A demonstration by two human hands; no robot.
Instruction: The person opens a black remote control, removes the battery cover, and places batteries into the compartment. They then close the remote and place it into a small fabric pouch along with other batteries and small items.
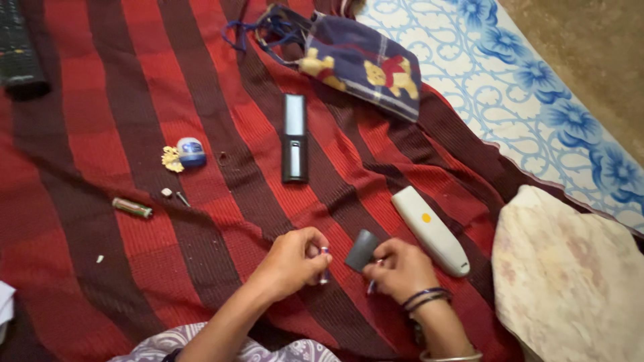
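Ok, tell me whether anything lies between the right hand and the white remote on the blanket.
Nothing visible does. The right hand holds a dark cover, and the white remote lies just beside it on the red blanket, with only bare cloth between them. The black remote lies farther up, out of the way.

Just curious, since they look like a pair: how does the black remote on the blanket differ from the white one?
The long black remote control is dark with a pale panel at its top; the slim white remote control is white with a yellow dot. The black one lies straight up the red striped blanket; the white one lies slanted, near the right hand. Both are slim, lie flat and go untouched.
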